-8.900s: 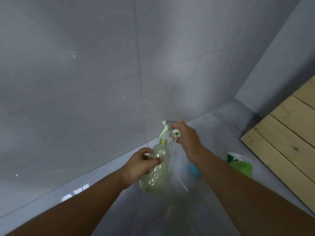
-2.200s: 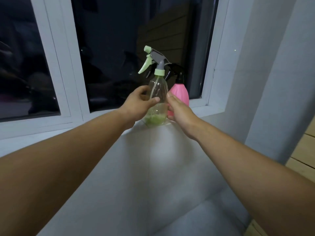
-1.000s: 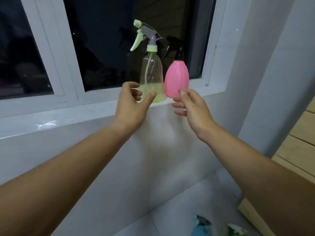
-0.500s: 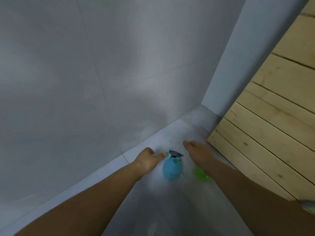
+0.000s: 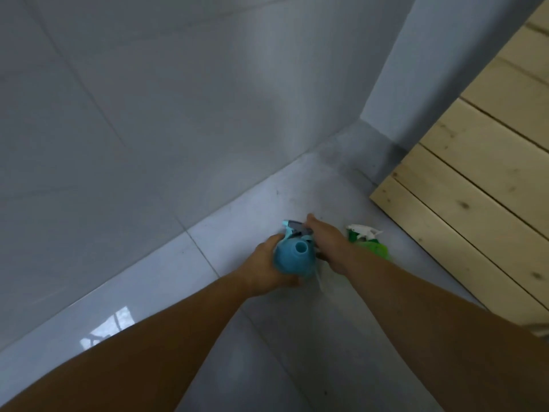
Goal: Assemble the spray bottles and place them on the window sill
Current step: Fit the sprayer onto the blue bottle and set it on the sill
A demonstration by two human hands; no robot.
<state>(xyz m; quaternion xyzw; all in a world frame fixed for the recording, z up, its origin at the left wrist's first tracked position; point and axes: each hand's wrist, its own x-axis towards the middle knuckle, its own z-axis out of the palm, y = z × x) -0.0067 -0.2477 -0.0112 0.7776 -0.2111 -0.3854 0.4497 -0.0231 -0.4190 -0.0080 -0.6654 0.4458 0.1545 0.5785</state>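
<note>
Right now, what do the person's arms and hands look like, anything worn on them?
Both forearms are bare right down to the left hand and right hand: no sleeves, gloves, watch or rings show. The fingers are partly hidden, so a small ring cannot be ruled out.

Both arms reach down; left hand (image 5: pixel 267 267) cupped, right hand (image 5: pixel 328 243) apparently gripping.

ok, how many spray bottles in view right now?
2. A blue plastic bottle with an open neck, gripped in the left hand, and a green plastic bottle on the floor beside the right hand, partly hidden by it.
</note>
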